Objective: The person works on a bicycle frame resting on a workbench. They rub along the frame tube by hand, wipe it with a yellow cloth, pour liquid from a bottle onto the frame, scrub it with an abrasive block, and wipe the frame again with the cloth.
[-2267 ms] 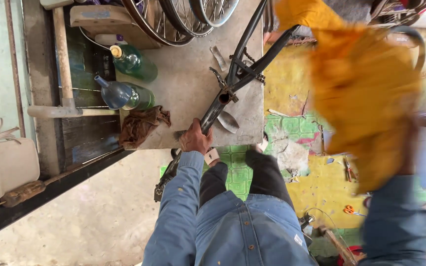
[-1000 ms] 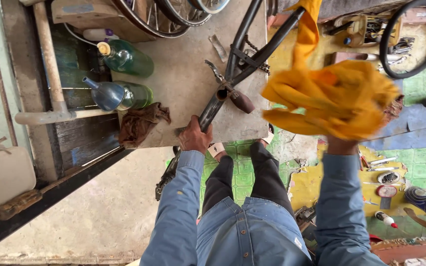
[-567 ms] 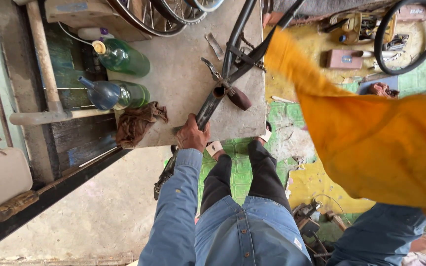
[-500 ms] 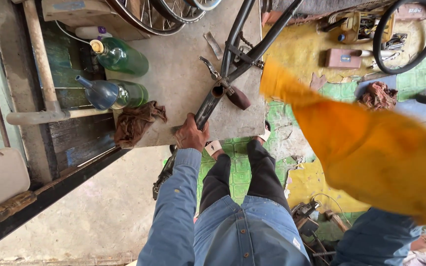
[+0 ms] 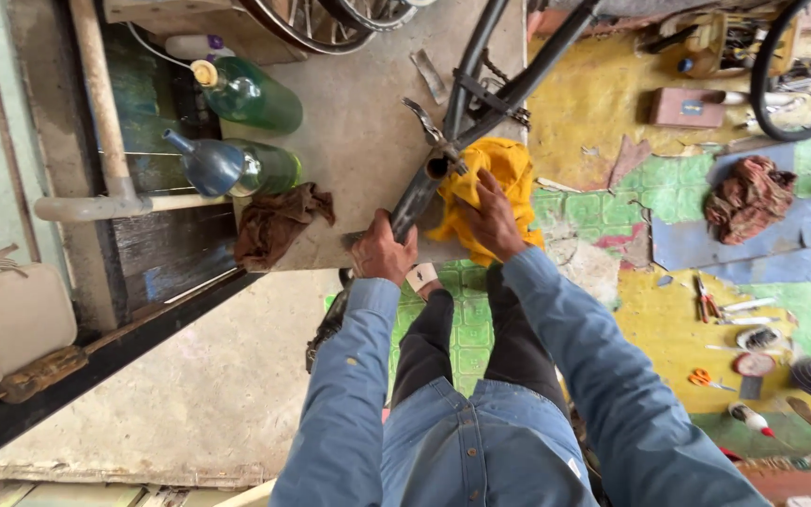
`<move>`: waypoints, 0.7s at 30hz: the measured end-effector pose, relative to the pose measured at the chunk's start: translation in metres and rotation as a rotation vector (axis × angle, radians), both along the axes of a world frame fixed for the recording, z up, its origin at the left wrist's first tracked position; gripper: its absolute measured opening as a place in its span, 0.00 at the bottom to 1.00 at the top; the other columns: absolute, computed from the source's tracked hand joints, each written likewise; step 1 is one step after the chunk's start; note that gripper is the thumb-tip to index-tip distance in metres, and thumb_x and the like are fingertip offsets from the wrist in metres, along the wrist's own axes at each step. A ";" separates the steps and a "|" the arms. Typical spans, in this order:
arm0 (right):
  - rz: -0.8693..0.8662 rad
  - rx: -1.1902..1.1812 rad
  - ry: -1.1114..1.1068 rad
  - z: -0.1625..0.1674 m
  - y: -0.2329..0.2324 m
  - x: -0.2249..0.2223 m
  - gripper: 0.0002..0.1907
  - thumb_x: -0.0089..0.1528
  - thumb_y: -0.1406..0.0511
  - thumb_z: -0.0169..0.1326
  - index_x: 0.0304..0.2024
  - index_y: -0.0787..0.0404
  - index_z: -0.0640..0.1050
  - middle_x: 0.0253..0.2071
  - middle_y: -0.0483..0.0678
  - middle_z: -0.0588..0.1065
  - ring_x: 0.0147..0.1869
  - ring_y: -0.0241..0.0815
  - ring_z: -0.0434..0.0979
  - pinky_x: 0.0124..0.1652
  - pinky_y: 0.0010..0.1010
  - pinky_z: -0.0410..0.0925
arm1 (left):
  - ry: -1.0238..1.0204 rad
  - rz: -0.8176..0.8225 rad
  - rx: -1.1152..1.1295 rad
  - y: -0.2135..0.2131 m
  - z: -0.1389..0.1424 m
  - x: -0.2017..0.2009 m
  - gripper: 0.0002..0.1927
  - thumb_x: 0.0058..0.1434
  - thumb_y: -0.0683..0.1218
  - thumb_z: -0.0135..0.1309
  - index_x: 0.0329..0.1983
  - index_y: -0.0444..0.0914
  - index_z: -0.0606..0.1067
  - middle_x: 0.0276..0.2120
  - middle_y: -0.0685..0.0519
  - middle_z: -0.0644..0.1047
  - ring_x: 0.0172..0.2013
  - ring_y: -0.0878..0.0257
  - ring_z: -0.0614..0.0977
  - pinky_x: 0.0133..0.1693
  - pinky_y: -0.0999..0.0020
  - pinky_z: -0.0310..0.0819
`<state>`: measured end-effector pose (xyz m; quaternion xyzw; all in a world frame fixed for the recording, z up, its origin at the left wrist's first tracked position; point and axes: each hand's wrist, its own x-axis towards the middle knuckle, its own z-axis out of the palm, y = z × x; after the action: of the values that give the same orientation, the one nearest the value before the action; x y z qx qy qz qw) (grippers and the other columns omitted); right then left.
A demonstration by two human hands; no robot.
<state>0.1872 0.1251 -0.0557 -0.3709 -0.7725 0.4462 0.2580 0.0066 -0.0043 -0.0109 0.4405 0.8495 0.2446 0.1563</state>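
On the grey surface (image 5: pixel 359 141), we see a black bicycle frame (image 5: pixel 481 103) lying across the edge.
Its long axis runs from about 7 o'clock up toward 1 o'clock, the open tube end near the middle. Our left hand (image 5: pixel 382 252) is wrapped around the lower tube; our right hand (image 5: pixel 492 214) presses a yellow cloth (image 5: pixel 509 169) against the frame just beside that tube end, fingers closed on the cloth.
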 end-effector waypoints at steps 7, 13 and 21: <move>-0.185 0.039 -0.478 -0.001 0.012 -0.062 0.23 0.62 0.57 0.60 0.59 0.53 0.78 0.59 0.60 0.68 0.53 0.63 0.73 0.44 0.53 0.68 | -0.001 -0.002 0.013 -0.002 -0.002 -0.001 0.19 0.58 0.55 0.63 0.41 0.38 0.72 0.30 0.43 0.81 0.27 0.44 0.83 0.30 0.51 0.78; 0.088 0.141 -0.781 -0.048 -0.009 -0.052 0.20 0.64 0.61 0.55 0.59 0.53 0.77 0.60 0.59 0.71 0.62 0.57 0.72 0.53 0.48 0.67 | -0.014 -0.030 0.007 0.001 0.009 -0.002 0.21 0.62 0.58 0.62 0.36 0.37 0.71 0.27 0.45 0.80 0.25 0.47 0.83 0.30 0.53 0.78; 0.346 0.203 -0.455 -0.005 -0.095 -0.059 0.33 0.49 0.55 0.63 0.54 0.64 0.75 0.56 0.62 0.66 0.58 0.61 0.63 0.51 0.53 0.58 | 0.018 -0.030 0.014 0.002 0.017 -0.001 0.22 0.62 0.60 0.60 0.36 0.37 0.73 0.27 0.44 0.81 0.25 0.46 0.83 0.29 0.53 0.78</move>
<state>0.1283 0.0303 -0.0605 -0.2966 -0.9028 0.3096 0.0342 0.0059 -0.0028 0.0066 0.4565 0.8424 0.2442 0.1494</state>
